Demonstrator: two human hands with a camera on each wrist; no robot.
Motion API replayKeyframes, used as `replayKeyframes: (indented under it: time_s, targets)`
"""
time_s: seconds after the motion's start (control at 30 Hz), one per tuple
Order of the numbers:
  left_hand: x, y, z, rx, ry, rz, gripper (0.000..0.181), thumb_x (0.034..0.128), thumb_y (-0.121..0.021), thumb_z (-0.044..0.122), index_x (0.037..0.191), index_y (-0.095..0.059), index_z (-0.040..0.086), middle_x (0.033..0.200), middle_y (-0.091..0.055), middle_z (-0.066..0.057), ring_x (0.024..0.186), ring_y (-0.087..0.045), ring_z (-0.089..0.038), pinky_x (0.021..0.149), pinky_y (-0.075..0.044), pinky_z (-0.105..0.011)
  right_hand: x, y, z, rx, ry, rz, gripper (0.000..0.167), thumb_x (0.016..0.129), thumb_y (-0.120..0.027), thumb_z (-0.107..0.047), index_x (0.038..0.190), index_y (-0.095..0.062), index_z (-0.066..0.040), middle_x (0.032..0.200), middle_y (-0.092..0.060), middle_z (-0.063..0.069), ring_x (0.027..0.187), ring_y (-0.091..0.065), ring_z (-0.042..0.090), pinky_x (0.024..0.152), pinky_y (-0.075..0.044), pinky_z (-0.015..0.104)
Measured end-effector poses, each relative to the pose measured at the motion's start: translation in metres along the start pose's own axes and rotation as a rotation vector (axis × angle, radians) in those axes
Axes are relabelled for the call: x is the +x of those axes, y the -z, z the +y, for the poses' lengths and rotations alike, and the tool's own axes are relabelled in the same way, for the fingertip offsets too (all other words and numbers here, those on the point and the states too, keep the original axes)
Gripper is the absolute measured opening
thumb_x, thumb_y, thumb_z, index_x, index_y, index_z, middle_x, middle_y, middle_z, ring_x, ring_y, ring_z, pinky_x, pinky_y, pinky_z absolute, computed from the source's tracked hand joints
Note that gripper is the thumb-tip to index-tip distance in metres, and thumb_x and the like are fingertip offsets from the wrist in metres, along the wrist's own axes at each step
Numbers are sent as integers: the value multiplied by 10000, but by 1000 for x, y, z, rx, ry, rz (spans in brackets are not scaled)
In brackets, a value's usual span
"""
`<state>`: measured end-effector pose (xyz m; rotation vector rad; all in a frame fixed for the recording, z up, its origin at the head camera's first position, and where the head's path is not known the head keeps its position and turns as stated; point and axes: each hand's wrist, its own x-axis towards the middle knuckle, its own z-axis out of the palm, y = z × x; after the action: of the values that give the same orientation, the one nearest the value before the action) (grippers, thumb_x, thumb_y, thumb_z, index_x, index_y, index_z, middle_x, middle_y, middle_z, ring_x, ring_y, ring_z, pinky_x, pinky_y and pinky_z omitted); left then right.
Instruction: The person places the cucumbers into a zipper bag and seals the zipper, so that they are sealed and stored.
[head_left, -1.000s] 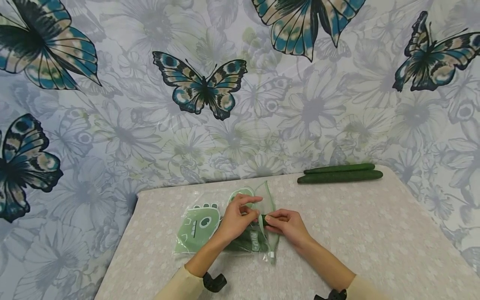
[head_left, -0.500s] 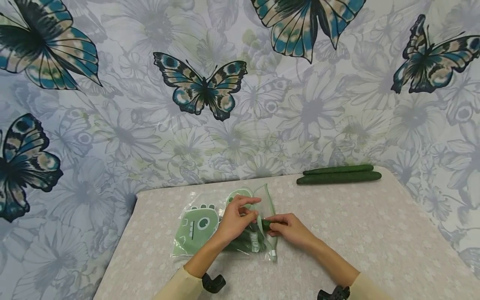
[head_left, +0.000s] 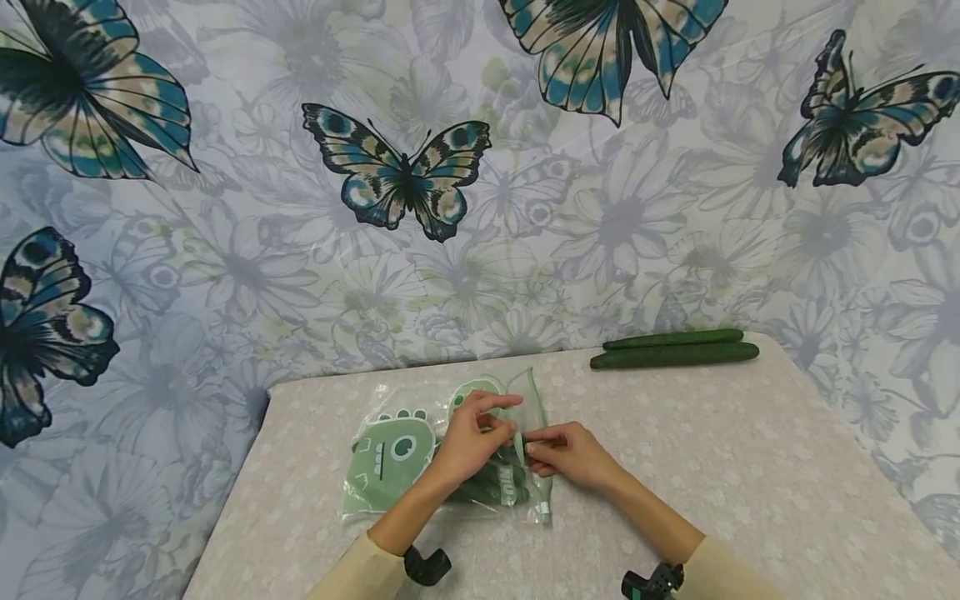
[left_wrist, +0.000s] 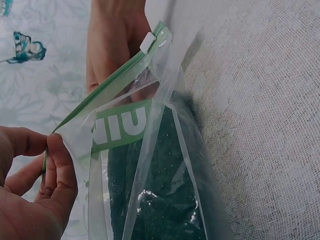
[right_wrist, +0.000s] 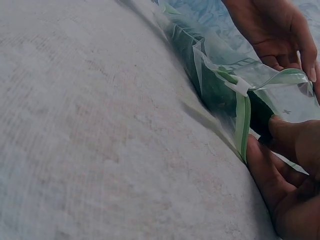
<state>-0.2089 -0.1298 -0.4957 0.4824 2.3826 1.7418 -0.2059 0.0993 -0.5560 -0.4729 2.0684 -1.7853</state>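
At the left lies a clear plastic bag printed with a pale green one-eyed monster (head_left: 367, 489), flat on a beige patterned tablecloth (head_left: 750, 450), with dark green showing inside. Over it, the left hand (head_left: 471, 435) pinches the slim green zip edge (left_wrist: 100, 90) between thumb and finger, so the bag's mouth stands parted. Just to the right, the right hand (head_left: 579, 456) grips the end of a long dark green cucumber (right_wrist: 260, 116) at that mouth, thumb and fingers drawn narrow about it. The step in hand, I judge, is feeding this cucumber into the bag; the next move would call for a gentle push lengthwise with the rim held up (the thin film could bunch against it).

Counted left to right: one bag, one left hand, one small white plastic slider (left_wrist: 148, 43) on the zip, one gripped cucumber, one right hand and, well apart at the back right, two smooth dark green loose cucumbers (head_left: 675, 357) side by side. How many lie wholly inside the bag I cannot tell
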Motion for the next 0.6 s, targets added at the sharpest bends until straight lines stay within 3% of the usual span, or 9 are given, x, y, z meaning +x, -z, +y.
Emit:
replayKeyframes:
  time_s: [0.13, 0.37, 0.47, 0.6]
  targets:
    - [-1, 0, -1, -7, -1, -13, 403, 1026, -718, 92, 1428, -694, 66, 1349, -507, -202, 818, -735, -114, 748, -585, -229, 0, -2, 0, 16, -30, 20, 385, 1068, -685, -180, 1328, -707, 103, 1078, -798, 242, 858, -806, 173, 779, -674, 305]
    - [1, 3, -2, 16, -10, 13, 388, 1021, -702, 76, 1409, -713, 105, 1333, -518, -208, 795, -733, -121, 720, -566, -217, 1, 0, -3, 6, -9, 16, 353, 1055, -712, -214, 1267, -733, 68, 1046, -796, 239, 908, -809, 242, 815, -675, 323]
    - [1, 3, -1, 12, -8, 8, 391, 1018, -698, 70, 1407, -715, 103, 1332, -515, -205, 798, -734, -128, 711, -564, -216, -5, 10, -4, -3, 3, 19, 358, 1055, -711, -211, 1274, -724, 72, 1048, -791, 257, 892, -803, 238, 803, -675, 326]
    - [0, 2, -1, 1, -3, 10, 389, 1014, -704, 65, 1401, -719, 107, 1336, -516, -200, 795, -732, -133, 702, -563, -222, -17, 39, -6, -44, 25, 37, 363, 1052, -707, -165, 1274, -700, 122, 1051, -768, 325, 848, -795, 228, 777, -674, 345]
